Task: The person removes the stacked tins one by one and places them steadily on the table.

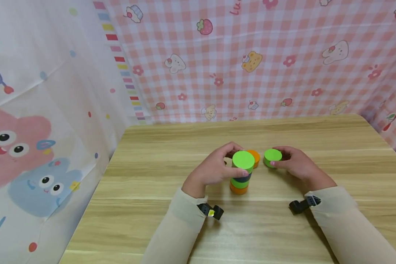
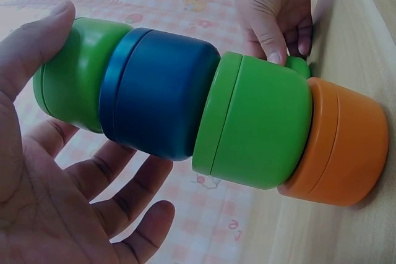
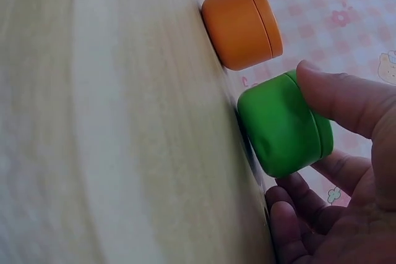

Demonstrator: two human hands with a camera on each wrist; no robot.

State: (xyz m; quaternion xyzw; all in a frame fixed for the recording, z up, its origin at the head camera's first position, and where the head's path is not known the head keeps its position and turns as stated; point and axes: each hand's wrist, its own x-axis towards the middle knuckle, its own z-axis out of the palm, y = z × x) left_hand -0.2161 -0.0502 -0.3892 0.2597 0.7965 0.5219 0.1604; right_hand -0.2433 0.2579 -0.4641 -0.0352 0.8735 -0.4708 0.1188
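Four round lidded jars make an upright stack: an orange jar (image 2: 349, 146) at the bottom, then a green jar (image 2: 260, 122), a dark blue jar (image 2: 161, 94) and another green jar (image 1: 243, 160) on top. My left hand (image 1: 212, 168) holds that top green jar, thumb on the near side and fingers round the far side. To the right, my right hand (image 1: 298, 165) grips a separate green jar (image 3: 281, 125) between thumb and fingers, low over the table and slightly tilted in the right wrist view. A single orange jar (image 3: 241, 26) stands between the stack and this jar, farther back.
The wooden table (image 1: 145, 176) runs back to a pink checked cloth (image 1: 191, 80) hanging behind it. A white patterned cloth (image 1: 69, 121) hangs along the left side. Each sleeve carries a small black wrist camera (image 1: 300, 206).
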